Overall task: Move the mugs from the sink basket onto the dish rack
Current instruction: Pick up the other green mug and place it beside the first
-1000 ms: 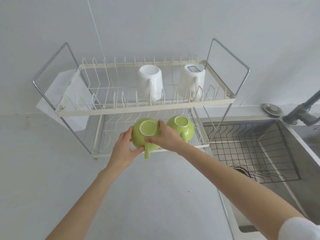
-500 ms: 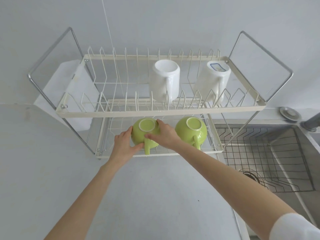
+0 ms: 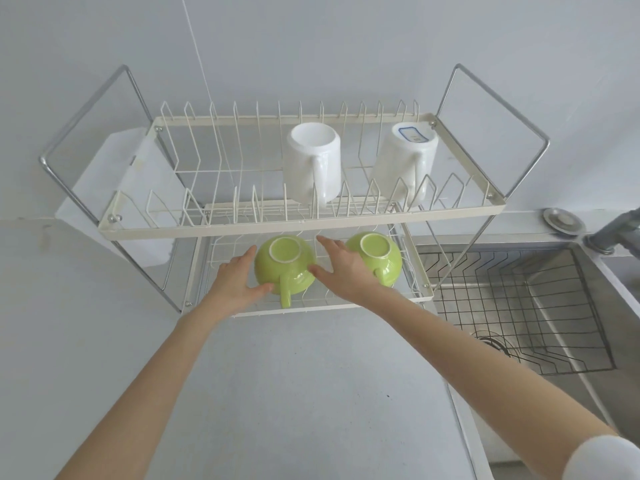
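Note:
A green mug sits upside down on the lower tier of the white wire dish rack, handle towards me. My left hand flanks its left side and my right hand its right side, fingers spread and loosened, with fingertips just at the mug's wall. A second green mug stands upside down right beside it, partly behind my right hand. Two white mugs rest upside down on the upper tier. The wire sink basket on the right holds no mugs.
The steel sink lies at the right with a grey faucet and a round drain stopper on its rim. A white board leans behind the rack's left end. Grey counter stretches in front of the rack.
Both hands held the green mug on the lower tier; now their fingers have spread and eased off it. The mug rests on the rack. The view has moved closer.

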